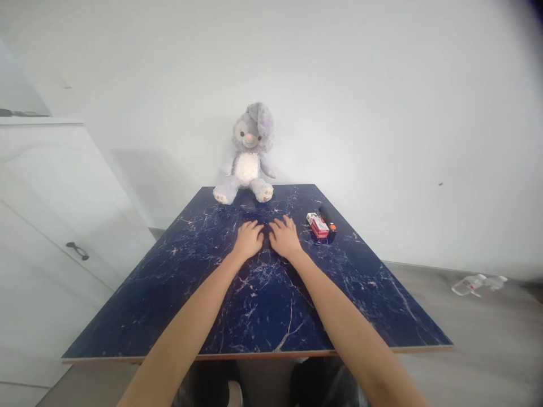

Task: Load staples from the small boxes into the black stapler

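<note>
My left hand (249, 239) rests palm down on the dark blue marbled table (263, 305), fingers apart and holding nothing. Close beside it, my right hand (284, 237) lies on the table in the same way, also with nothing in it. Beyond both hands a grey plush toy (247, 168) with a white belly sits against the wall at the table's far edge. To the right of my right hand is a small red and white box (318, 225). A black cylindrical object with an orange spot (332, 227) lies along the box's right side.
A white cabinet (51, 226) with a dark handle stands left of the table. Behind the table is a pale wall (360, 102). Clear plastic bottles (469, 284) lie on the grey floor at the right. My legs are under the table's front edge.
</note>
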Demonstrator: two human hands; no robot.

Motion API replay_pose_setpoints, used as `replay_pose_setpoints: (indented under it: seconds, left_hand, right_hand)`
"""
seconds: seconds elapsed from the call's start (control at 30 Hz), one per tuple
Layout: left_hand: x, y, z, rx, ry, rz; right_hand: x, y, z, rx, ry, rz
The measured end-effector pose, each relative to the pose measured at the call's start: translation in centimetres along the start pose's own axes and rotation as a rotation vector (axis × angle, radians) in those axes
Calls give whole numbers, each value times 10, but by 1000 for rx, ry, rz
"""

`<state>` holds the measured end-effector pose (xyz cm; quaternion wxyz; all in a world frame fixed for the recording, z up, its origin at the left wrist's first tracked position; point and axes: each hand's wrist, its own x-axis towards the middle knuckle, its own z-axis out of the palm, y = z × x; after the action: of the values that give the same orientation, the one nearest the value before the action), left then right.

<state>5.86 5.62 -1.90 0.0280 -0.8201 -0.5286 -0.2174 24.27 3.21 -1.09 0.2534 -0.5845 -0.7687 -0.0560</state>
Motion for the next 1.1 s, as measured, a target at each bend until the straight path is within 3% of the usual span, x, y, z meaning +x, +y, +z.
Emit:
replay_pose_setpoints:
  seconds: [0.07,0.13,0.17,0.2,0.23,0.3,0.37,0.43,0.53,0.73,0.8,0.9,1.0,1.1]
  left_hand:
    - [-2,-27,-14,-20,150,22]
    - [-11,-62,-31,-1,303,-127]
    - [-18,-81,-38,26,365,-206]
    - [-27,-98,-45,47,380,-215]
    - [-36,-112,-52,58,363,-177]
    - [-54,-133,-61,55,317,-90]
    - [-65,-142,-66,51,329,-89]
    - [-69,-142,-68,18,353,-123]
    - [-65,-133,-66,-57,347,-156]
    - [-64,-122,-63,-205,122,-170]
    - [-67,-125,-64,-315,85,-252]
    - [-71,-138,-67,-404,150,-456]
    - [-72,-157,-70,-415,183,-562]
    - [-70,-172,-73,-479,140,-579]
  right_hand:
    - [3,25,-17,-10,231,150]
    - [3,60,-35,12,430,455]
    - [1,79,-42,43,442,605]
    - [-1,96,-48,100,367,745]
    - [-3,111,-52,181,205,833]
    - [-7,130,-53,248,85,847]
    - [-8,130,-49,270,41,829]
    - [-4,114,-41,282,24,792]
    - [9,68,-22,317,-14,688]
    - [50,-70,36,423,-116,446]
    - [60,-121,55,444,-131,403]
    - [67,-180,77,430,-46,332]
    - [66,-201,87,434,7,201]
    - [60,-197,87,455,-27,77]
